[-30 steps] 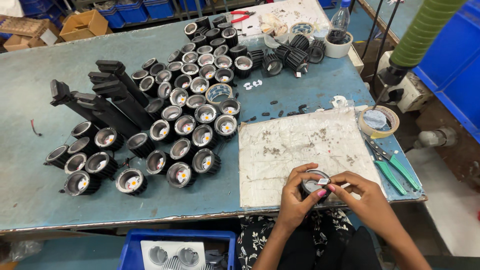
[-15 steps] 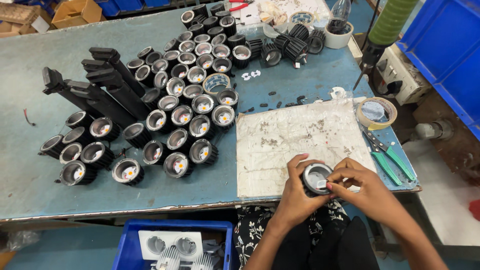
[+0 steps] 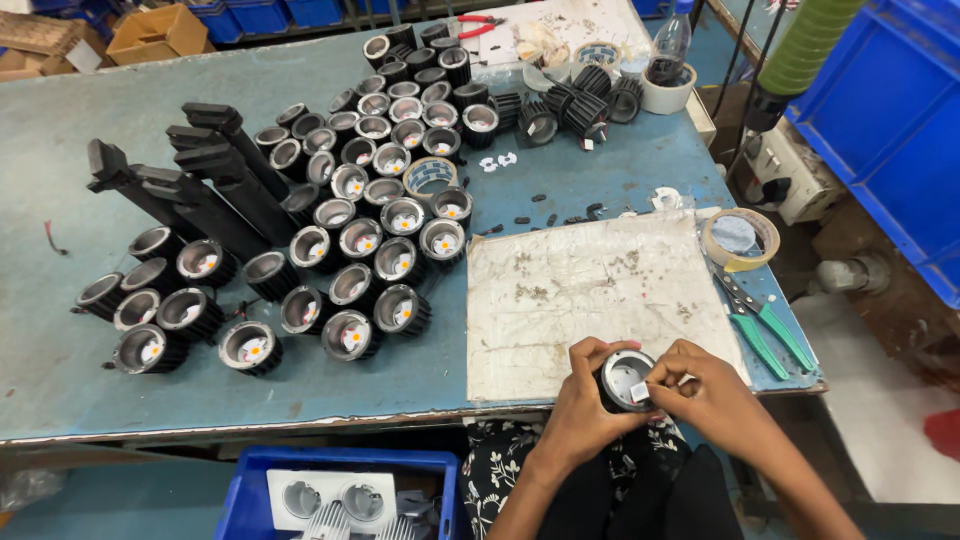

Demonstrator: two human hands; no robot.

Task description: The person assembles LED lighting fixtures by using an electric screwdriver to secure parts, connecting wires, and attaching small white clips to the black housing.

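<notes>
The left hand (image 3: 580, 395) cups a round black finned lamp housing (image 3: 627, 380) at the table's near edge, over the stained white work sheet (image 3: 590, 290). The right hand (image 3: 705, 385) pinches something small at its rim — this one looks unfinished, while dozens of lit-chip black lamp housings (image 3: 350, 260) already stand finished, by my judgement.

Two bare hands, left hand (image 3: 585, 400), right hand (image 3: 705, 385), bare forearms without sleeves, no rings or watch visible, black garment with white floral print (image 3: 490, 470) below the hands
</notes>
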